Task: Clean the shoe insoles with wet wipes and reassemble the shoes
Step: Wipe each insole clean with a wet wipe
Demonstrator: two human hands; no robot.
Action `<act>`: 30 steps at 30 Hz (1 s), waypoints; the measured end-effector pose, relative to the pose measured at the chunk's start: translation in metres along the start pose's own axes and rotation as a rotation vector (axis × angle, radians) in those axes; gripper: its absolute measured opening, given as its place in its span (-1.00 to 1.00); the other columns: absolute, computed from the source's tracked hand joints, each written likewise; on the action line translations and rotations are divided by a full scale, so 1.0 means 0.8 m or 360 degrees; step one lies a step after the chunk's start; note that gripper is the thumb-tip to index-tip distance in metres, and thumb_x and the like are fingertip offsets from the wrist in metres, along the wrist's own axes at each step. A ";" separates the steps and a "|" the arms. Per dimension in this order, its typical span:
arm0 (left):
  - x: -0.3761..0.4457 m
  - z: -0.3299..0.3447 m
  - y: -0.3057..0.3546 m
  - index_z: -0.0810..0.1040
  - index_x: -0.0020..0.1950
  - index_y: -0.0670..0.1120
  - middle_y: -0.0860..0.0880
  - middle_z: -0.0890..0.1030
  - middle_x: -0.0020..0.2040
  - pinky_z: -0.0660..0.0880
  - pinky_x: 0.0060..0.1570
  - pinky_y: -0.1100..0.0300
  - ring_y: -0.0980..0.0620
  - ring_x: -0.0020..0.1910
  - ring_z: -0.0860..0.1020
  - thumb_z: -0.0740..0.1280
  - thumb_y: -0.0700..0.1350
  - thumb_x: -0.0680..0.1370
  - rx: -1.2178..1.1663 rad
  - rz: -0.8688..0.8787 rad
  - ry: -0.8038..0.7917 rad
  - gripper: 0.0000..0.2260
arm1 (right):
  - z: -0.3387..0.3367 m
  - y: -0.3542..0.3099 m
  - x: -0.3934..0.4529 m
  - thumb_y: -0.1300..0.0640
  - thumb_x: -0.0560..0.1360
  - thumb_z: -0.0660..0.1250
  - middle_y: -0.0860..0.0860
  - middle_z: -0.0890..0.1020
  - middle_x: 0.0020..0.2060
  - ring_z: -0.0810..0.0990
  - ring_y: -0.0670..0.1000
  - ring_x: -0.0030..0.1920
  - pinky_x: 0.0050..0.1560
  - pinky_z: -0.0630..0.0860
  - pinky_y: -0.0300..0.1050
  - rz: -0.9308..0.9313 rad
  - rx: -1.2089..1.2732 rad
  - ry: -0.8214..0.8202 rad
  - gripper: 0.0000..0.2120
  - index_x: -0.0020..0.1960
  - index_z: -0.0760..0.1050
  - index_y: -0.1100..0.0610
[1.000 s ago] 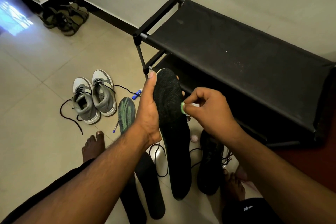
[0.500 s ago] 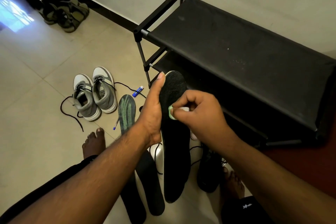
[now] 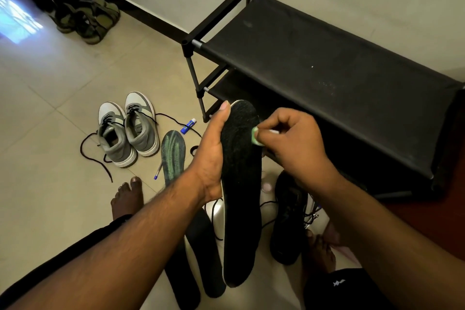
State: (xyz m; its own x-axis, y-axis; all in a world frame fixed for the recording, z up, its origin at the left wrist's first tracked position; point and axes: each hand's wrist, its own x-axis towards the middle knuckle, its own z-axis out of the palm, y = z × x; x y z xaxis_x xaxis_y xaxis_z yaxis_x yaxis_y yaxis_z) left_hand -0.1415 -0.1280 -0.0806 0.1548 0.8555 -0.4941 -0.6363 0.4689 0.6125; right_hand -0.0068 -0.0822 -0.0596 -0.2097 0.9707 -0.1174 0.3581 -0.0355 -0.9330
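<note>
1. While the sneakers (image 3: pixel 128 129) are sitting side by side at the left on the floor (image 3: pixel 50 98), laces trailing loose, a green-patterned insole (image 3: pixel 173 152) is lying flat just to their right, with a pen (image 3: pixel 158 174) beside it and a small blue tube (image 3: pixel 188 126) beyond its tip.
2. Toward the middle, the left hand (image 3: pixel 212 156) is propping up the black insole (image 3: pixel 240 184), thumb stretched along its left edge and palm behind it; the other fingers are hiding behind the insole, so how they are curling cannot be told.
3. That insole is standing nearly upright, toe up, and is probably light, thin and bendy, with a fuzzy, grippy face; supporting it from behind near the forefoot, as the hand is doing, is likely keeping it from buckling under rubbing.
4. Below it, two more dark insoles (image 3: pixel 201 254) are lying on the floor.
5. Just right, the right hand (image 3: pixel 293 143) is pinching a small pale-green wad, probably a wipe (image 3: pixel 256 136), with curled fingertips, pressing it against the insole's right edge; it is looking soft and limp, best held bunched.
6. Lower right, a black shoe (image 3: pixel 289 219) is waiting on the floor, and the rack (image 3: pixel 327 65) is standing behind.
</note>
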 end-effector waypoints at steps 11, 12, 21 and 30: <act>-0.001 -0.018 0.000 0.65 0.06 -0.15 -0.15 0.62 -0.12 0.54 0.00 0.08 -0.06 -0.15 0.61 0.26 0.40 0.44 0.0033 -0.0213 0.0049 -0.38 | 0.041 0.004 -0.050 0.33 0.37 0.45 0.01 0.63 -0.26 0.59 -0.05 -0.20 -0.10 0.54 -0.17 -0.0728 -0.0069 -0.0240 -0.90 -0.23 0.58 0.18; -0.001 -0.023 0.006 0.62 0.12 -0.16 -0.17 0.60 -0.10 0.53 -0.03 0.08 -0.07 -0.14 0.59 0.25 0.40 0.45 0.0014 -0.0161 0.0071 -0.35 | 0.047 0.011 -0.059 0.32 0.38 0.45 0.01 0.62 -0.24 0.58 -0.07 -0.19 -0.09 0.53 -0.21 -0.0891 -0.0175 -0.0361 -0.92 -0.22 0.59 0.18; 0.019 -0.115 0.032 0.62 0.15 -0.16 -0.19 0.60 -0.08 0.48 0.10 -0.15 -0.15 -0.15 0.58 0.34 0.44 0.38 -0.0119 0.0100 0.0436 -0.29 | 0.046 0.059 -0.041 0.34 0.36 0.49 -0.07 0.61 -0.27 0.59 -0.13 -0.21 -0.14 0.48 -0.34 -0.0410 -0.0059 -0.0252 -0.86 -0.26 0.60 0.14; 0.148 -0.244 0.025 0.59 0.24 -0.20 -0.22 0.63 -0.04 0.53 0.10 -0.13 -0.17 -0.09 0.61 0.37 0.40 0.39 -0.0322 0.0114 0.0600 -0.27 | 0.136 0.182 0.008 0.30 0.39 0.48 -0.03 0.63 -0.30 0.61 -0.05 -0.23 -0.14 0.53 -0.21 0.0164 -0.0067 -0.0226 -0.87 -0.26 0.59 0.12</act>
State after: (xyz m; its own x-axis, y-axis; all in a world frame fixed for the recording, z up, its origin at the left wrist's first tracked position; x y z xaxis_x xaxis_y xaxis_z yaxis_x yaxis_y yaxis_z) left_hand -0.2833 -0.0602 -0.2475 -0.1579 0.7265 -0.6687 -0.7767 0.3268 0.5385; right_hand -0.0546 -0.1073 -0.2330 -0.2953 0.9190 -0.2612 0.4216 -0.1200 -0.8988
